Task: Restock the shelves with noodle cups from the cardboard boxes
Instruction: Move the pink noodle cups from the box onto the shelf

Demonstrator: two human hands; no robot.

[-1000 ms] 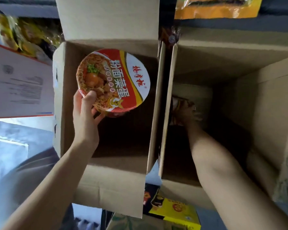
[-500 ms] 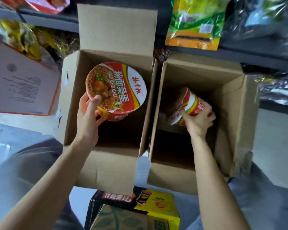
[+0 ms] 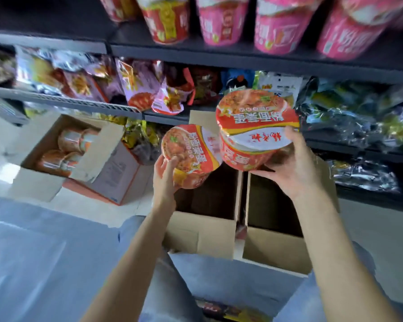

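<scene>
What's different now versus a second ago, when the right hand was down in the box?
The right hand gripped a noodle cup in the right box and has lifted it out, up beside the left hand's cup. The view has tipped up to the shelves. The left hand still holds its cup.
</scene>
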